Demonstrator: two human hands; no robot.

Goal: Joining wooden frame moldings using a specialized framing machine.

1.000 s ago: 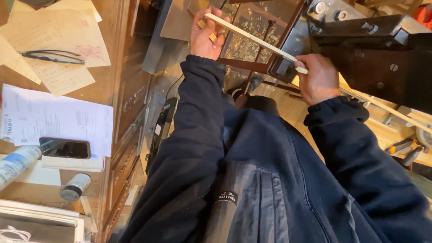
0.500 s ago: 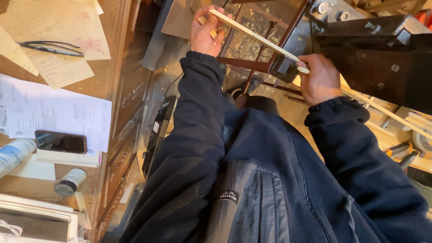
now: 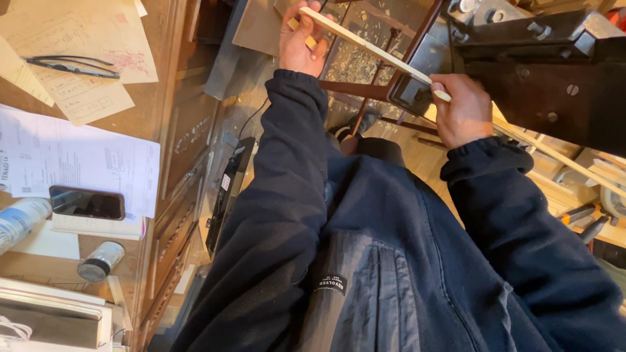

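Note:
A thin pale wooden strip (image 3: 372, 49) runs slantwise between my two hands at the top of the head view. My left hand (image 3: 301, 42) grips its far end and also pinches a small tan block (image 3: 310, 41) against it. My right hand (image 3: 464, 107) is closed around the strip's near end, beside a dark metal machine (image 3: 548, 78). Both arms are in dark blue sleeves. Below the strip lies a floor littered with wood shavings (image 3: 355, 62), seen through a reddish-brown frame (image 3: 355, 88).
A wooden desk (image 3: 147, 120) on the left carries papers (image 3: 72, 153), a dark phone (image 3: 87, 202), glasses (image 3: 72, 64), a small grey-capped jar (image 3: 100, 261) and a bottle (image 3: 19, 221). More pale wooden slats (image 3: 567, 163) and tools with orange handles (image 3: 577, 215) lie at the right.
The view has shifted slightly so the hands and strip sit higher in the frame. Both hands keep their hold on the strip.

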